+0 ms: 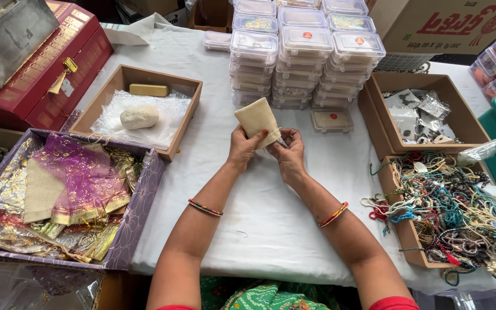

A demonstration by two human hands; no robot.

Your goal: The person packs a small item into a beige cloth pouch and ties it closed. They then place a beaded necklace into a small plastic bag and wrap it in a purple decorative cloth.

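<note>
My left hand [245,145] and my right hand [288,150] meet above the middle of the white tablecloth [259,218]. Together they hold a small beige cloth pouch [257,119], which stands up from the fingers and tilts to the left. My left fingers wrap its lower edge; my right fingers pinch at its mouth beside them. Something small and pale shows between my right fingertips, too small to tell. Each wrist wears a coloured bangle.
A purple box [139,218] of shiny organza pouches sits at left. Behind it a brown tray [123,73] holds a pale lump on plastic. Stacks of clear lidded containers [305,57] stand ahead. At right, a brown tray of foil packets [420,112] and another of bead strings [449,212].
</note>
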